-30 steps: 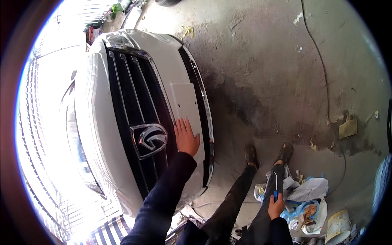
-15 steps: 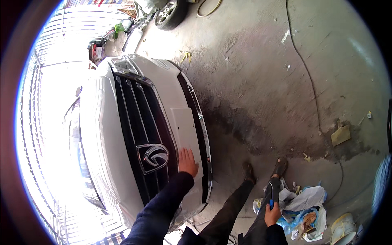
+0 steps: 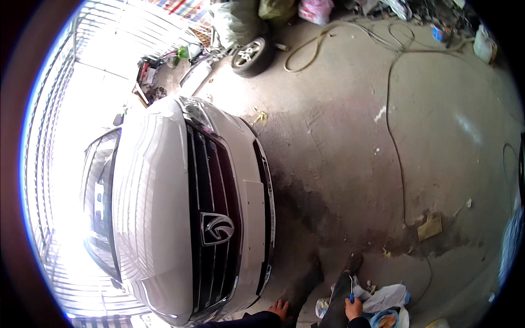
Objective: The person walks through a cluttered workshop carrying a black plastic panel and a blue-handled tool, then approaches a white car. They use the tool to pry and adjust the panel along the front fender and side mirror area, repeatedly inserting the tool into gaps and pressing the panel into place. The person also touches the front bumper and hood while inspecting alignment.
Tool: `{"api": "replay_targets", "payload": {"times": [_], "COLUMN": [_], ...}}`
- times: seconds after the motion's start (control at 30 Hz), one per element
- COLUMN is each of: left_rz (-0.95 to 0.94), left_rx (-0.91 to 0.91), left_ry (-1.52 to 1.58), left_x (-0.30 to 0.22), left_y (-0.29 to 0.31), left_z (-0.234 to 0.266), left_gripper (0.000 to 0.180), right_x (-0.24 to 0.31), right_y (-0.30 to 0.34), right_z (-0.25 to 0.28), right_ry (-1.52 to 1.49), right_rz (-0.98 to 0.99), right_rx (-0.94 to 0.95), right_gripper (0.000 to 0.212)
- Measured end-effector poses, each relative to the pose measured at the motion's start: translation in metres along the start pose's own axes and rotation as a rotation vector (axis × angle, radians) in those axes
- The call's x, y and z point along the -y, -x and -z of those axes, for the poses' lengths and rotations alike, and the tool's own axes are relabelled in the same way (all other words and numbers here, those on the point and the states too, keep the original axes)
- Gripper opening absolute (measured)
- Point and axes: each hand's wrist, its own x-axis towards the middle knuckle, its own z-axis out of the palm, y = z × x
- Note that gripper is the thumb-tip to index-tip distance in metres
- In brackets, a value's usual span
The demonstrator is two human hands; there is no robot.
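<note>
A white car front with a dark grille (image 3: 216, 180) and chrome emblem (image 3: 217, 228) stands at my left. A white plate panel (image 3: 255, 210) with small holes sits on its bumper. Low in the picture, my left hand (image 3: 280, 310) is off the car, beside or on my left leg, fingers stretched out and holding nothing. My right hand (image 3: 353, 309) is closed round a blue-handled hook tool (image 3: 351, 297). The tool's thin metal shaft points away from me and looks bent near its end. It shows in front of my right leg.
Beside my right foot lie crumpled plastic bags (image 3: 387, 298). A flat tan piece (image 3: 430, 228) rests on the stained concrete floor. A dark cable (image 3: 389, 115) runs across it, toward a hose (image 3: 306, 68). Farther back are a loose wheel (image 3: 252, 57) and filled sacks (image 3: 237, 24).
My left hand has left the bumper panel and come down toward my leg. My right hand still grips the tool, slightly lower in view. The view has shifted, showing more floor at the back.
</note>
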Motion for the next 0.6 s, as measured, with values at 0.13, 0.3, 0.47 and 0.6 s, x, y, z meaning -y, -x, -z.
{"api": "replay_targets", "payload": {"times": [0.13, 0.3, 0.47, 0.6], "left_rz": [0.082, -0.093, -0.209, -0.167], "left_rx": [-0.002, -0.113, -0.079, 0.094], "left_ry": [0.260, 0.343, 0.208, 0.390], "left_x": [0.012, 0.018, 0.008, 0.033], "left_y": [-0.009, -0.068, -0.072, -0.082], "left_z": [-0.027, -0.088, -0.077, -0.030], "left_gripper": [0.087, 0.091, 0.080, 0.077], "right_x": [0.017, 0.059, 0.087, 0.141], "right_y": [0.013, 0.003, -0.006, -0.018], "right_z": [0.014, 0.034, 0.036, 0.040], "right_ry": [0.065, 0.113, 0.261, 0.306], "right_rz": [0.057, 0.079, 0.156, 0.011], "right_rx": [0.045, 0.053, -0.004, 0.078], "right_gripper": [0.034, 0.033, 0.031, 0.041]}}
